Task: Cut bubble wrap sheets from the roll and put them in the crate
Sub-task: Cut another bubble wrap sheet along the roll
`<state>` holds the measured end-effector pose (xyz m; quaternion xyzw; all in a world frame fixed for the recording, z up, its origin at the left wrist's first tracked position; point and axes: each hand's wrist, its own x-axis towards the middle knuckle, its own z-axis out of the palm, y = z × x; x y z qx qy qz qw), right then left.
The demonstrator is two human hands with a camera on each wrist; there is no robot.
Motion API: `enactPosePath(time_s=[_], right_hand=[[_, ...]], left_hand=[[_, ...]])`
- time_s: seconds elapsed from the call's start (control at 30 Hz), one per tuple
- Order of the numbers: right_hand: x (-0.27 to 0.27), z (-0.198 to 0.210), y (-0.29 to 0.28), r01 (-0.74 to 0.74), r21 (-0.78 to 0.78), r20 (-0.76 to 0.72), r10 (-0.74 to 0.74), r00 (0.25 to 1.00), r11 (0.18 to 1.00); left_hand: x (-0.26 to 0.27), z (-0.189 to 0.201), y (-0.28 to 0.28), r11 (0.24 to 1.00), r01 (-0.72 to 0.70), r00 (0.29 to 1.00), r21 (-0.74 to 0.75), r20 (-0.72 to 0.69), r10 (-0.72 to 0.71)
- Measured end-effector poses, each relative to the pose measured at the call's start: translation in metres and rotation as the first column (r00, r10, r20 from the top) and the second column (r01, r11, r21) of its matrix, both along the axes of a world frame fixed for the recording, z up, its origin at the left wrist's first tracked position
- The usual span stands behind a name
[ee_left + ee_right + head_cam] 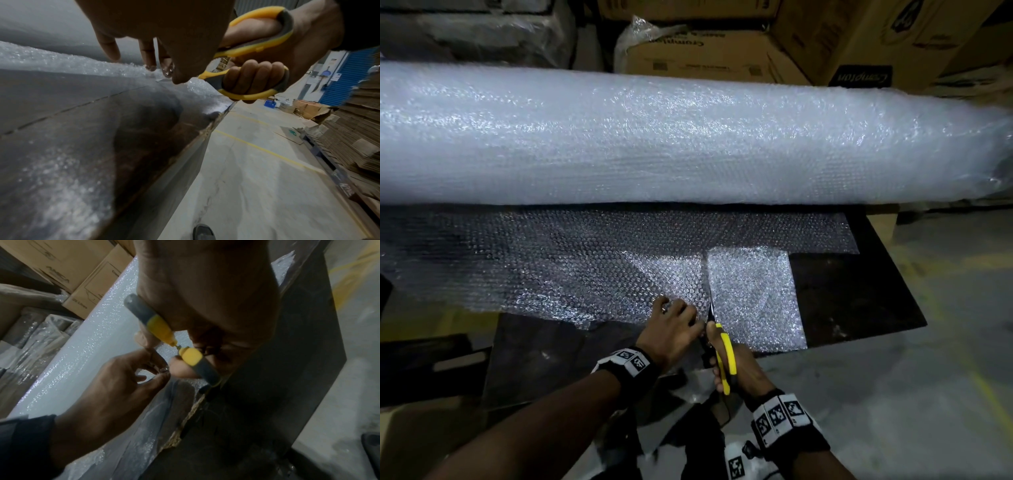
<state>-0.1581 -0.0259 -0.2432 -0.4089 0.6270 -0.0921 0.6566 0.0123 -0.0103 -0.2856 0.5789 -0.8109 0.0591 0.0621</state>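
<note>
Cutting the unrolled bubble wrap sheet [619, 270] in front of the roll [688, 137].
Right hand [743, 370] is gripping yellow scissors [724, 353]; left hand [671, 332] is pinching the sheet's edge just beside the blades.

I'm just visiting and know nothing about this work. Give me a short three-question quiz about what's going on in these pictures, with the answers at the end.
1. True or false: the right hand holds the scissors.
2. Where does the left hand grip the sheet?
A. at its near edge, just left of the cut
B. on top of the roll
C. at the sheet's far right corner
3. Fill in: the scissor handles are grey and ______.

Key
1. True.
2. A.
3. Yellow.
</note>
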Motion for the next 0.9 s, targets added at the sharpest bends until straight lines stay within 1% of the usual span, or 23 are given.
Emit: enactPosePath(time_s=[0.13,0.33,0.5,0.57,0.63,0.7,0.77,0.83,0.9], right_hand=[[0.0,-0.002,0.003,0.028,-0.002,0.011,-0.027,1.0,1.0],[0.004,-0.004,-0.006,0.019,0.096,0.005,-0.02,1.0,0.995],[0.006,-0.002,-0.005,0.026,0.08,0.018,-0.027,0.999,0.996],[0.006,-0.004,-0.005,0.03,0.08,0.019,-0.032,0.999,0.996],[0.005,-0.006,-0.006,0.017,0.084,0.016,-0.018,1.0,0.996],[0.005,-0.009,-0.007,0.012,0.1,0.015,-0.014,1.0,0.995],[0.005,-0.009,-0.008,0.017,0.109,0.015,-0.019,1.0,0.994],[0.007,-0.008,-0.008,0.018,0.106,0.007,-0.019,1.0,0.994],[0.008,-0.006,-0.007,0.036,0.098,0.008,-0.037,0.999,0.995]], left_hand=[[0.001,-0.003,0.0,0.999,0.012,1.0,-0.035,-0.023,-0.013],[-0.001,-0.007,0.001,0.995,0.022,0.999,-0.093,-0.027,-0.024],[0.001,-0.009,0.0,0.996,0.023,0.999,-0.091,-0.042,-0.027],[0.001,-0.005,-0.001,0.998,-0.005,0.998,-0.063,-0.069,0.001],[0.006,-0.003,-0.003,0.998,-0.068,0.995,0.0,-0.068,0.068],[0.015,-0.001,-0.006,0.987,-0.123,0.992,0.104,-0.024,0.126],[0.022,0.0,-0.011,0.969,-0.141,0.989,0.203,-0.01,0.146],[0.024,-0.001,-0.015,0.966,-0.134,0.991,0.221,0.007,0.135],[0.023,-0.004,-0.016,0.98,-0.095,0.995,0.174,0.038,0.09]])
